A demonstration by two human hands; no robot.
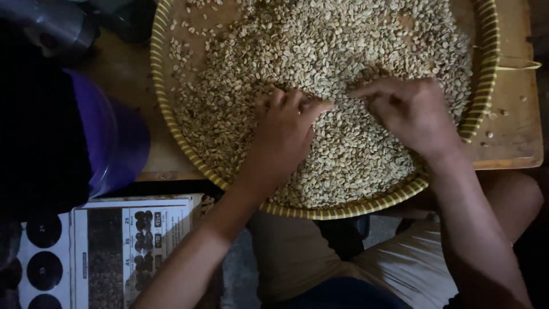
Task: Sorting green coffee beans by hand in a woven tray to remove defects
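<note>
Pale beans (320, 57) filled a round woven tray (486, 86) on a wooden table (514, 131). The left hand (286, 131), at centre, pinched fingertips into the heap, seemingly picking beans; the right hand (409, 111), at three o'clock, pointed a finger, otherwise loosely curled. A printed chart (131, 240) lay at eight o'clock.

The beans (320, 51) heaped in the round woven tray (483, 97) are pale beige with a greenish tinge. The tray's rim is striped yellow and dark olive, its bare base at twelve o'clock brown. Beneath lies a warm brown wooden table (514, 131). At nine o'clock sits a purple container (111, 137); at seven o'clock, a white printed chart (108, 252) with black discs and dark photo panels.
</note>
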